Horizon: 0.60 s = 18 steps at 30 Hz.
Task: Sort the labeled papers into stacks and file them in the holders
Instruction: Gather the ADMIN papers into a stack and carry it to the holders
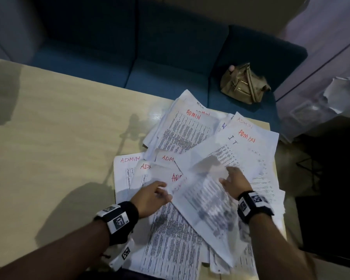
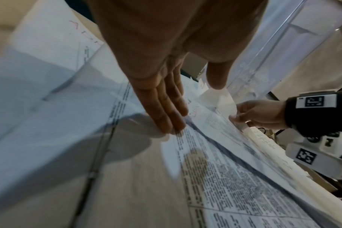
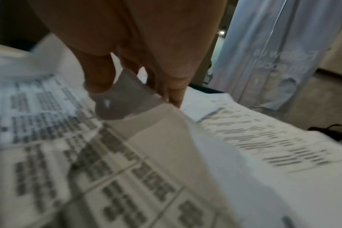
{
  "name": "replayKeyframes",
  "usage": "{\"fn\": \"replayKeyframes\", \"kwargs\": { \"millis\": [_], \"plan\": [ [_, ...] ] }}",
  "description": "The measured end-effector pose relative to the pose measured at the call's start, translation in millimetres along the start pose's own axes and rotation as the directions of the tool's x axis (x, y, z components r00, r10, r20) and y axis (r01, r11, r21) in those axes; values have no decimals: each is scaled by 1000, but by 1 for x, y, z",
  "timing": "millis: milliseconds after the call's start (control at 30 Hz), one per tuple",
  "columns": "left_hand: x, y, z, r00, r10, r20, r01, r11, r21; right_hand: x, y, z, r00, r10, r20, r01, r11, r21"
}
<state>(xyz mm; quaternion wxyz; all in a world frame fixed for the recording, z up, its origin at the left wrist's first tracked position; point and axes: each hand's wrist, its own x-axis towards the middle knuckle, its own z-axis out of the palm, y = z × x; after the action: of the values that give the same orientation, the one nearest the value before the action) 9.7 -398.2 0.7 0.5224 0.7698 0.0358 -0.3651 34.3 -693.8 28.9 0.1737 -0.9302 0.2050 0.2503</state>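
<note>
A loose pile of printed papers [image 1: 190, 134] covers the right part of the table; most bear "ADMIN" in red, and one sheet [image 1: 242, 146] also reads "IT". My left hand [image 1: 160, 191] lies with straight fingers [image 2: 166, 114] flat on the papers at the pile's near left. My right hand [image 1: 229, 177] pinches the top corner of a printed sheet [image 1: 204, 197], which is raised off the pile and blurred. In the right wrist view the thumb and fingers [image 3: 100, 77] clamp that sheet's corner [image 3: 127, 95]. No holders are in view.
Bare beige tabletop [image 1: 49, 128] lies to the left of the pile, whose papers reach the table's right edge [image 1: 279, 178]. Beyond the table, a tan handbag [image 1: 245, 83] sits on a blue sofa [image 1: 150, 57]. A frosted glass panel [image 1: 321, 67] stands at the right.
</note>
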Motion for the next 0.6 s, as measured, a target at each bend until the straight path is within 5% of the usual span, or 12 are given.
{"fn": "replayKeyframes", "kwargs": {
  "millis": [167,333,467,600],
  "plan": [
    [5,-5,-12,989,-37,-142,50,995,90,-23,-39,39,997,-73,2,73,997,22],
    [10,-1,-20,967,-32,-254,60,993,102,-34,-72,41,979,-152,137,156,987,-20],
    [13,-5,-31,951,-28,-308,61,993,97,-15,-78,10,963,-270,11,271,961,-62],
    [13,-8,-36,970,40,-238,-25,998,64,20,-81,-8,934,-356,-37,328,892,-310]
  ]
}}
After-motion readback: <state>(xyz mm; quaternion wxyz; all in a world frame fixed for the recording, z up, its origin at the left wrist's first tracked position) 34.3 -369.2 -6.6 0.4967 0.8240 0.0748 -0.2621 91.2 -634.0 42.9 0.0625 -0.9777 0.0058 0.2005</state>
